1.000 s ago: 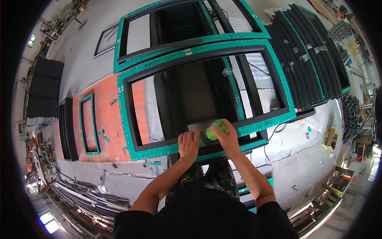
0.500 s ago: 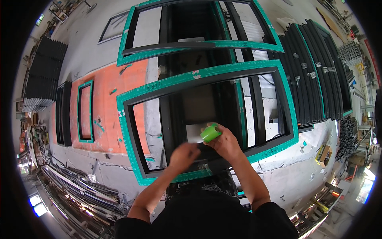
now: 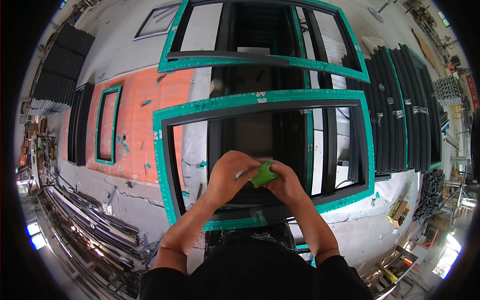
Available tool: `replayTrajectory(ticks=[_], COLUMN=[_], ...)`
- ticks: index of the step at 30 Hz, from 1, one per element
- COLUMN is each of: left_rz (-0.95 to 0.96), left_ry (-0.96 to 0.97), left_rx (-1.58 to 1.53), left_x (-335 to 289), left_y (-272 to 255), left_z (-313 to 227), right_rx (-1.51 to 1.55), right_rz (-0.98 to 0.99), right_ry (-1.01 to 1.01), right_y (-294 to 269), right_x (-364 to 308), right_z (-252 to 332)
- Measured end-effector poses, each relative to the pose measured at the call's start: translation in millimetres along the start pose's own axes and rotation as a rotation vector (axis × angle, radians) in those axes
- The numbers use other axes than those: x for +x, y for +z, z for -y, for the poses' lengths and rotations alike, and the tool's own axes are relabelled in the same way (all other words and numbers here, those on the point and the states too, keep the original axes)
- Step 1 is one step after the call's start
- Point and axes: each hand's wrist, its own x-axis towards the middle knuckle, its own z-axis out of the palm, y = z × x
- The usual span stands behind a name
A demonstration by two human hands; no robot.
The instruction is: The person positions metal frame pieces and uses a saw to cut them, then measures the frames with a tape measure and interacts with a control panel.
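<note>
My right hand [image 3: 287, 185] is closed around a small bright green roll [image 3: 264, 174], a short cylinder with a hollow end turned toward the right fingers. From the left, my left hand [image 3: 231, 175] meets it, fingers curled and pinched against the roll's left end. Whether a loose strip is between those fingertips, I cannot make out. Both hands are over the opening of a dark grey rectangular frame [image 3: 172, 165] edged with green printed film, near its front bar. A strip of clear tape [image 3: 259, 217] shows on that front bar.
Beyond lies a second green-edged frame [image 3: 362, 65] with a loose dark bar [image 3: 227, 56] across its near side. Many dark frames [image 3: 395, 110] stand stacked at right. An orange sheet [image 3: 145, 130] covers floor at left, and long metal profiles [image 3: 95, 220] lie at lower left.
My left hand has come up and right, from blurred and apart to touching the green roll. The roll has tilted in my right hand. The whole view has shifted slightly.
</note>
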Motion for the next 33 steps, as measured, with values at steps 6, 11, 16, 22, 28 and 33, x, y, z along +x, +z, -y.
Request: replayTrajectory(ticks=[6, 11, 16, 22, 28, 33], left_rz=[0.018, -0.023, -0.023, -0.252, 0.044, 0.234], left_ry=[0.203, 0.142, -0.022, 0.157, -0.067, -0.119], left_rx=[0.182, 0.059, -0.082, 0.254, 0.494, 0.201], left_x=[12, 11, 42, 158, 239, 249], left_y=[7, 18, 22, 38, 93, 101], left_z=[1, 7, 9, 47, 153, 199], right_rx=[0.117, 0.255, 0.452, 0.814, 0.865, 0.910], right_rz=[-0.028, -0.139, -0.099, -0.311, -0.572, -0.485], right_ry=[0.033, 0.000, 0.116, -0.067, -0.057, -0.056], right_y=[-8, -9, -17, -56, -137, -179], right_x=[5, 12, 15, 55, 135, 214], right_z=[-11, -10, -4, 3, -36, -28])
